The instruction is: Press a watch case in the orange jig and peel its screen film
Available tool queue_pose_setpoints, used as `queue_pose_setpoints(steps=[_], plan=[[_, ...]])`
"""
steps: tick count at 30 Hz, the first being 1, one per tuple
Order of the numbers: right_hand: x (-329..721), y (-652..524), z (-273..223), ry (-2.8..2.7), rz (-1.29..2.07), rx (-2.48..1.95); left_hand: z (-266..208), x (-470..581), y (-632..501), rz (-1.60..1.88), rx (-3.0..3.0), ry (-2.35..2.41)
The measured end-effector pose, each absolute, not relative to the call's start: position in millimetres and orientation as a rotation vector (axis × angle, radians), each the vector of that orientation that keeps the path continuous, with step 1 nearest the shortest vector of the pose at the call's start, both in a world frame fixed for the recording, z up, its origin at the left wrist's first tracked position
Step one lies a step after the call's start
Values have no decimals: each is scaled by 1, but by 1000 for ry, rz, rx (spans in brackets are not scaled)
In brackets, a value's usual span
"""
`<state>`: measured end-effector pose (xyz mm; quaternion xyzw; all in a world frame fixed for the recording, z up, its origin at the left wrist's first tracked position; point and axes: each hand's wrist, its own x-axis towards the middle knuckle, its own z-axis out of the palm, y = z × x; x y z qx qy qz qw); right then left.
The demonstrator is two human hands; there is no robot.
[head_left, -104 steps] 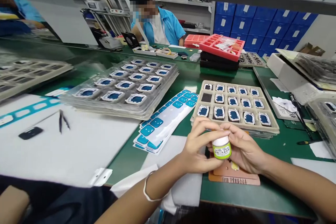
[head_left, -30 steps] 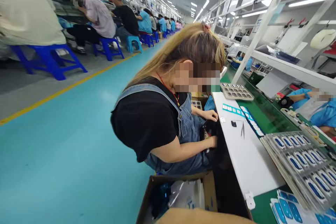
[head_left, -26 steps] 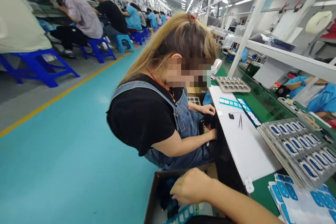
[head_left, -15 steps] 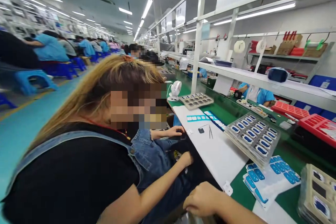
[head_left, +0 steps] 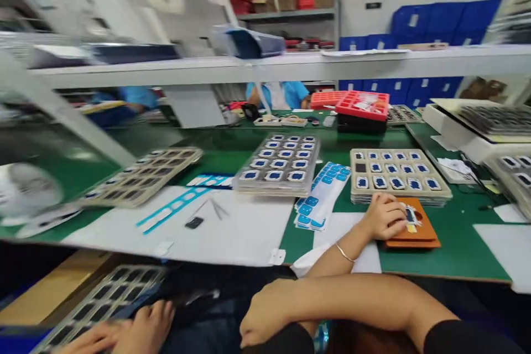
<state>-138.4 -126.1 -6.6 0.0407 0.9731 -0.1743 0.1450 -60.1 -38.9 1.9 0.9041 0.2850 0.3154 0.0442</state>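
Note:
My arms cross. My left hand (head_left: 384,217), with a bracelet at the wrist, lies at the left edge of an orange fixture (head_left: 425,229), fingers curled over it. On that fixture sits a small white-edged part with a dark blue face (head_left: 411,215), partly hidden by my fingertips. My right hand (head_left: 267,310) is low in front of the bench edge, closed, knuckles up; what it holds, if anything, is hidden. Below my right forearm a shiny blue thing (head_left: 321,337) partly shows. Behind my left hand stands a stacked beige tray (head_left: 400,195) of white-and-blue parts.
Blue-and-white label sheets (head_left: 326,199) lie beside another parts tray (head_left: 271,185). Tweezers (head_left: 218,209) and a small black piece (head_left: 194,223) rest on white paper (head_left: 253,227). A co-worker's hands (head_left: 141,329) are over a tray at lower left. A shelf (head_left: 290,69) crosses above the bench.
The view has swung right, from the seated co-worker to the bench. My left hand and the orange fixture have come into view. My right hand stays low and closed.

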Motion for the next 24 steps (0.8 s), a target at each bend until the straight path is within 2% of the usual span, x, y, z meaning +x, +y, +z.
queue_pose_setpoints(steps=[2,5,6,9,11,16,24], plan=[[-82,-121,-2,3007,-492,328,-14,-24,-23,927,2784,725],[30,-115,6,3620,-436,299,-34,-1,-7,928,2787,600],[68,-111,10,3741,-430,420,-39,1,-4,946,2777,577],[165,-89,22,3759,-247,1027,-44,0,-3,1031,2731,541],[208,-66,27,3609,-278,1323,-41,-2,-4,1108,2703,541],[247,-18,27,3376,-599,1128,-34,-8,-1,1323,2548,704],[236,-14,16,3548,-479,897,-29,-13,2,1473,2527,689]])
